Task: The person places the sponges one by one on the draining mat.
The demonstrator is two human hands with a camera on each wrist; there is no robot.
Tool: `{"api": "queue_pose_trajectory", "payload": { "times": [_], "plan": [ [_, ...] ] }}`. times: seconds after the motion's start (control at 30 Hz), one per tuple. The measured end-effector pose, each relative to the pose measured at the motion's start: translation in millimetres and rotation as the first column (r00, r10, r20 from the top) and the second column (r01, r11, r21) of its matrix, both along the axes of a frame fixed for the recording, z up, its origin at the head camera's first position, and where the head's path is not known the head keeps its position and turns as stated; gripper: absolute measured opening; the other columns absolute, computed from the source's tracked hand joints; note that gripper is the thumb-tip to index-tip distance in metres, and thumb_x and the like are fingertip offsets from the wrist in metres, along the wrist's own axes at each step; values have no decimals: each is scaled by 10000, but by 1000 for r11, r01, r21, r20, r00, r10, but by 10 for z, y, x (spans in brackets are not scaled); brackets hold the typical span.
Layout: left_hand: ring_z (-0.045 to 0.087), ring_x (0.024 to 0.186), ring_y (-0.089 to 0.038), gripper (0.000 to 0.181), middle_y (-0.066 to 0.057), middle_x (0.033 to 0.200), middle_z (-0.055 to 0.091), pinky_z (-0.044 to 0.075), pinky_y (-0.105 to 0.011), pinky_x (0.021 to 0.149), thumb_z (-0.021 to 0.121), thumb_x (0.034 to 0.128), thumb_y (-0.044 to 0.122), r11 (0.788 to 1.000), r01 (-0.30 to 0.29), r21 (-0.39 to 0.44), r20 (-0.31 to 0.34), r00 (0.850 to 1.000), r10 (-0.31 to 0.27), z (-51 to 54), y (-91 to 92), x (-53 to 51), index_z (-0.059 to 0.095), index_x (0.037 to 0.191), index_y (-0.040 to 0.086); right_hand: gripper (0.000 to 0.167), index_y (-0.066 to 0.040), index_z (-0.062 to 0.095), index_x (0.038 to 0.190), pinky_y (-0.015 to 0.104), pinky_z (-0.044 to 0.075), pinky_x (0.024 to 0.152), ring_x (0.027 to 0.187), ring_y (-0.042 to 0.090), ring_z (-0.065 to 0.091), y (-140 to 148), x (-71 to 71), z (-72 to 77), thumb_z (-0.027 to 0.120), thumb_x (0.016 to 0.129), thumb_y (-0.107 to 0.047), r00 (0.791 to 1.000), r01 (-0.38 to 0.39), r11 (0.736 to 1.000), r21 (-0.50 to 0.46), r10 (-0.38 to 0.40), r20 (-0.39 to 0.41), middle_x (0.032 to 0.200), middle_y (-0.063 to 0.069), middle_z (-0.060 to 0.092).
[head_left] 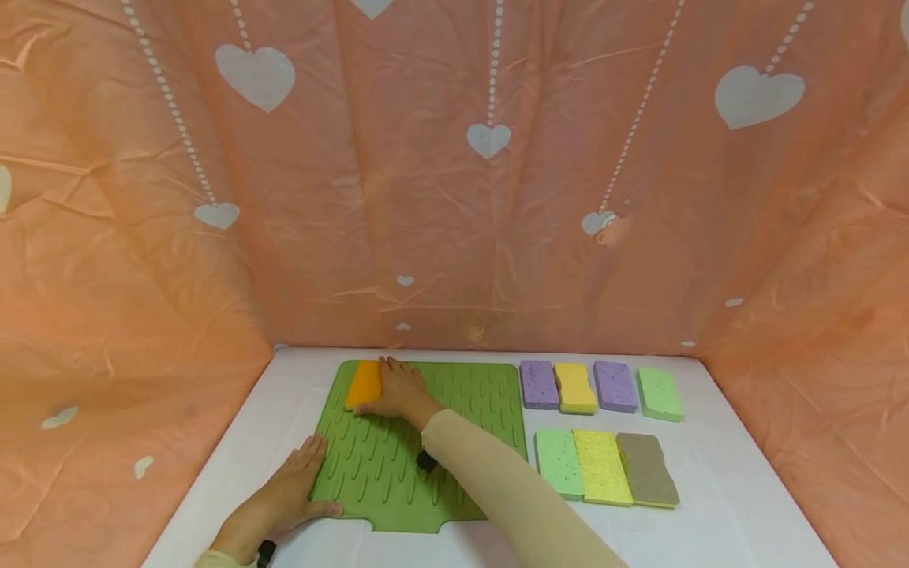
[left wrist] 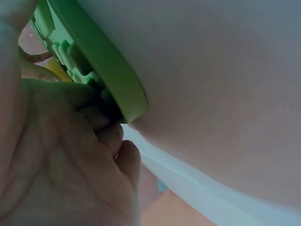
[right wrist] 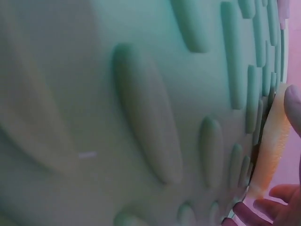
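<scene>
A green ridged mat [head_left: 419, 442] lies on the white table. On its back left corner sits an orange sponge [head_left: 364, 384], held by my right hand [head_left: 399, 392] with the thumb at the near end and the fingers at the far end. The right wrist view shows the orange sponge [right wrist: 271, 146] between the thumb and fingers of the right hand [right wrist: 287, 202]. My left hand [head_left: 287, 489] rests flat by the mat's left edge, thumb near its front corner. In the left wrist view the left hand's [left wrist: 70, 146] fingertips touch the rim of the mat [left wrist: 115, 77].
Right of the mat, a back row holds a purple sponge [head_left: 539, 384], a yellow one [head_left: 575, 387], another purple one [head_left: 615, 386] and a light green one [head_left: 660, 393]. Nearer are a light green sponge [head_left: 559, 463], a yellow one [head_left: 602, 467] and a grey-brown one [head_left: 648, 468].
</scene>
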State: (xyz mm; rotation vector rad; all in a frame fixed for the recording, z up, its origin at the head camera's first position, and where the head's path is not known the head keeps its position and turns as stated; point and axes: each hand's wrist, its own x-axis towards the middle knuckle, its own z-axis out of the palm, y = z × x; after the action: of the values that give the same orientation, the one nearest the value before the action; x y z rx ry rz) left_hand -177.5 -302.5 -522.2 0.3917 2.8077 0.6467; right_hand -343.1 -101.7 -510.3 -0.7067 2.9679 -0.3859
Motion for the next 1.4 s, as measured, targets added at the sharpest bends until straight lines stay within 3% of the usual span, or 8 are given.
{"api": "queue_pose_trajectory", "payload": {
  "times": [0.13,0.27,0.37,0.6,0.93,1.13,1.33,1.4],
  "plan": [
    [131,1574,-590,1272,-418,1686,158,-11,-339,1337,865,832,566,999,-3,38,-20,1000,4,-104,-54,-32,213,1590,-221,1223,-127,204,1729,460,367,1268,1582,276,360,15,10,24,694,854,-828,1000,2,1000,-19,-1,19,1769,92,275],
    [125,1570,-597,1328,-419,1686,159,-197,2,1051,829,806,669,996,-4,90,-58,998,9,-247,-133,-55,223,1590,-216,1224,-114,191,1729,483,369,1267,1582,304,358,36,38,50,712,861,-802,999,-13,998,-59,15,35,1772,129,248],
    [98,1586,-572,1336,-403,1703,123,-200,-50,1105,815,810,684,995,-17,99,-33,999,21,-239,-134,-56,203,1608,-196,1201,-109,178,1730,487,378,1262,1579,319,361,61,54,56,691,886,-792,999,-30,997,-65,32,39,1777,145,224],
    [112,1555,-615,1288,-443,1673,136,55,-652,1291,866,820,571,996,-5,91,-19,1000,6,-126,-101,-16,207,1584,-229,1134,-103,172,1731,506,398,1249,1600,354,317,176,104,118,631,942,-776,995,-76,994,-81,80,56,1784,153,202],
    [90,1556,-611,1287,-441,1679,114,-39,-537,1310,865,825,563,992,-10,126,-11,1000,12,-155,-97,-1,191,1594,-219,1073,-121,152,1735,541,343,1277,1628,326,259,558,200,275,600,985,-743,985,-154,979,-131,163,61,1783,150,207],
    [69,1573,-597,1281,-410,1702,84,42,-668,1272,886,827,516,994,-17,108,23,1000,15,-130,-68,2,168,1613,-197,1051,-90,200,1723,534,300,1299,1625,331,266,812,217,364,611,991,-722,985,-166,980,-113,170,27,1771,160,243],
    [75,1563,-605,1266,-432,1685,110,-161,-247,1233,876,832,517,992,4,123,-23,1000,-2,-142,-71,20,184,1597,-217,1025,-70,229,1712,519,312,1296,1626,332,261,1073,236,415,653,997,-670,985,-168,970,-176,174,19,1775,130,239],
    [101,1545,-620,1258,-450,1669,132,-117,-308,1267,867,835,529,993,20,113,-49,999,-15,-159,-79,18,201,1584,-230,1020,-57,248,1706,520,329,1287,1623,330,271,1161,249,414,660,996,-663,985,-168,967,-193,173,9,1772,130,251]
  ]
}}
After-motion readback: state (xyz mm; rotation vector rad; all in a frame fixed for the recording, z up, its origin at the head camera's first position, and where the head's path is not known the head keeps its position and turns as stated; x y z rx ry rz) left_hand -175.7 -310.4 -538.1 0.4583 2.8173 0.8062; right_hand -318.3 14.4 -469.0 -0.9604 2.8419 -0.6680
